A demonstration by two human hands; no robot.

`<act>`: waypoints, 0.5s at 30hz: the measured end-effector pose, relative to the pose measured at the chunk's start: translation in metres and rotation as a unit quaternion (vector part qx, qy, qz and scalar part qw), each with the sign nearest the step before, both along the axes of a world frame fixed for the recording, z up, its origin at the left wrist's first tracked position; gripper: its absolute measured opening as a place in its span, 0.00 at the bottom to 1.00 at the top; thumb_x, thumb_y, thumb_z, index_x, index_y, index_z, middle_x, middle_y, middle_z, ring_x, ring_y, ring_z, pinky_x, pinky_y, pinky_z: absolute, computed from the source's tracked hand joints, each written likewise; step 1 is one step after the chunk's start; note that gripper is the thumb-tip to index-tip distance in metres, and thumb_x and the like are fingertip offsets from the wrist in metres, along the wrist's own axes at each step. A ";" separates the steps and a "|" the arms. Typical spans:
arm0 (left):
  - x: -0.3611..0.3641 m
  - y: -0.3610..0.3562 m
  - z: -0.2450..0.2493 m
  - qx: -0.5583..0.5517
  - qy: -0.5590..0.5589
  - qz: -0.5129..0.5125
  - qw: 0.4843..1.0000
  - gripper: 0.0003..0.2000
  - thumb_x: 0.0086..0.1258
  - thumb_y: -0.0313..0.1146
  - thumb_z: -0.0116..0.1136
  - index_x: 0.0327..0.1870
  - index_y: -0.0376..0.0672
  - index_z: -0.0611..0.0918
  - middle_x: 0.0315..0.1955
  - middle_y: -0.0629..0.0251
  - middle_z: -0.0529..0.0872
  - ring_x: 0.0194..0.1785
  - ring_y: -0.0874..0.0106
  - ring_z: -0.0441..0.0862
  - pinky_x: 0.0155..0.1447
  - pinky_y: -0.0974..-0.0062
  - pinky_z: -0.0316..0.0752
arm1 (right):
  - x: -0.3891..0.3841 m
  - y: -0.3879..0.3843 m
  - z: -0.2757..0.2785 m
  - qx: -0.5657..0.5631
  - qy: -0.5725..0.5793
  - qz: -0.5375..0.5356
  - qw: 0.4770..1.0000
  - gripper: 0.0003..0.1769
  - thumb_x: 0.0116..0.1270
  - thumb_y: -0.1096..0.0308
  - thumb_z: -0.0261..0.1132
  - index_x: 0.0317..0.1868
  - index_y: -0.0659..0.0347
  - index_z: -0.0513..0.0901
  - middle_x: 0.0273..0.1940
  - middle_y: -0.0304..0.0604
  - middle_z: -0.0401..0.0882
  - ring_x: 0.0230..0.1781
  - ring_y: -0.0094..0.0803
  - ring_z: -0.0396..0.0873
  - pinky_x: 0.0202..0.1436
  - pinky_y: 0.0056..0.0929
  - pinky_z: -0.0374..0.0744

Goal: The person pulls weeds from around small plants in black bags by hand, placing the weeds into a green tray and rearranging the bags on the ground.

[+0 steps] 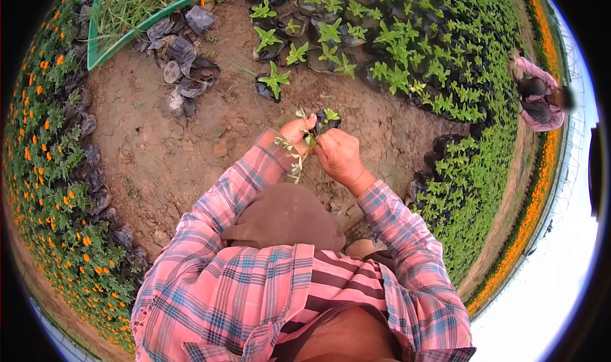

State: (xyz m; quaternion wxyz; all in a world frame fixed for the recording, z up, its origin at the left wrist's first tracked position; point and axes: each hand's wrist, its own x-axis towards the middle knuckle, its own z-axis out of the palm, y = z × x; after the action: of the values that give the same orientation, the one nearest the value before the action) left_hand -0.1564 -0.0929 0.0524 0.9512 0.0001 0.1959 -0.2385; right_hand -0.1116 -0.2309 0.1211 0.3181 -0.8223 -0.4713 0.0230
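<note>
Both of my hands meet over bare soil at the middle of the view. My left hand [294, 132] pinches a thin pale weed stem [294, 160] whose leafy end hangs down toward my sleeve. My right hand [338, 155] is closed around a small black nursery bag [331, 119] with a green seedling in it, held right against the left hand. My sleeves are pink plaid.
Rows of seedlings in black bags [407, 50] fill the top and right. Empty black bags [181, 63] lie on the soil [159, 146] beside a green tray of pulled grass [133, 9]. Orange marigolds [57, 190] line the left. Another person in pink [538, 95] crouches at far right.
</note>
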 end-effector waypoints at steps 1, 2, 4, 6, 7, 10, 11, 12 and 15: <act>-0.002 0.000 -0.006 -0.020 -0.024 -0.010 0.999 0.14 0.72 0.40 0.50 0.51 0.42 0.74 0.46 0.60 0.80 0.46 0.65 0.81 0.50 0.62 0.79 | -0.001 -0.001 -0.001 -0.006 0.000 0.018 1.000 0.10 0.47 0.74 0.67 0.27 0.60 0.72 0.22 0.42 0.69 0.22 0.41 0.72 0.24 0.36 0.72; -0.003 0.001 -0.007 -0.040 -0.049 -0.019 0.998 0.15 0.71 0.41 0.51 0.51 0.41 0.75 0.45 0.60 0.81 0.45 0.66 0.82 0.50 0.62 0.79 | -0.001 -0.002 -0.002 -0.012 0.000 0.037 0.999 0.11 0.47 0.74 0.67 0.27 0.60 0.71 0.22 0.42 0.68 0.22 0.41 0.72 0.24 0.36 0.72; -0.006 0.001 -0.010 0.003 -0.023 -0.032 0.999 0.15 0.71 0.42 0.52 0.50 0.41 0.76 0.43 0.60 0.81 0.45 0.66 0.82 0.49 0.63 0.79 | -0.002 -0.003 -0.003 -0.015 0.000 0.042 0.999 0.11 0.46 0.74 0.67 0.26 0.60 0.71 0.22 0.42 0.68 0.22 0.41 0.72 0.24 0.36 0.72; -0.008 -0.001 -0.015 0.034 -0.023 -0.039 0.998 0.16 0.70 0.44 0.52 0.50 0.41 0.76 0.44 0.61 0.81 0.45 0.67 0.82 0.48 0.64 0.79 | -0.003 -0.004 -0.003 -0.018 0.002 0.049 0.999 0.11 0.46 0.75 0.67 0.26 0.60 0.70 0.21 0.42 0.67 0.22 0.41 0.72 0.23 0.36 0.72; -0.008 -0.003 -0.018 0.034 -0.022 -0.039 0.998 0.16 0.70 0.44 0.52 0.50 0.41 0.76 0.44 0.61 0.81 0.45 0.67 0.82 0.48 0.64 0.79 | -0.003 -0.003 -0.003 -0.022 -0.001 0.048 0.999 0.11 0.45 0.74 0.67 0.26 0.60 0.70 0.22 0.42 0.68 0.22 0.41 0.72 0.23 0.36 0.72; 0.001 -0.006 -0.023 0.106 -0.022 -0.014 0.994 0.15 0.72 0.43 0.50 0.50 0.43 0.75 0.44 0.61 0.81 0.44 0.65 0.81 0.46 0.61 0.78 | -0.020 0.007 0.009 -0.112 0.005 0.085 0.990 0.11 0.46 0.74 0.66 0.26 0.60 0.70 0.23 0.43 0.69 0.22 0.41 0.73 0.23 0.36 0.72; 0.012 -0.008 -0.031 0.203 0.112 0.034 0.972 0.14 0.73 0.42 0.48 0.51 0.43 0.74 0.44 0.61 0.80 0.43 0.65 0.81 0.45 0.59 0.78 | -0.026 0.016 0.018 -0.202 0.009 0.127 0.971 0.10 0.46 0.74 0.66 0.26 0.60 0.70 0.23 0.43 0.70 0.22 0.40 0.73 0.23 0.36 0.72; 0.012 -0.010 -0.035 0.291 0.247 0.079 0.921 0.13 0.74 0.41 0.46 0.51 0.43 0.73 0.44 0.61 0.80 0.42 0.64 0.81 0.45 0.57 0.78 | -0.031 0.031 0.037 0.065 0.092 0.197 0.974 0.09 0.47 0.73 0.66 0.27 0.60 0.73 0.23 0.43 0.71 0.22 0.40 0.74 0.24 0.36 0.73; 0.019 -0.002 -0.024 0.225 0.157 0.102 0.956 0.12 0.75 0.39 0.44 0.51 0.42 0.70 0.44 0.60 0.79 0.43 0.64 0.79 0.45 0.54 0.78 | -0.029 0.042 0.026 0.048 0.036 0.028 0.998 0.08 0.50 0.73 0.65 0.31 0.60 0.76 0.22 0.44 0.71 0.22 0.41 0.74 0.24 0.35 0.72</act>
State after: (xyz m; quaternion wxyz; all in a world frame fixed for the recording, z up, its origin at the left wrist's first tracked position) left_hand -0.1375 -0.0947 0.0286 0.9032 0.1562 0.3903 -0.0867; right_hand -0.1406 -0.1893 0.1466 0.3733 -0.7910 -0.4832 0.0389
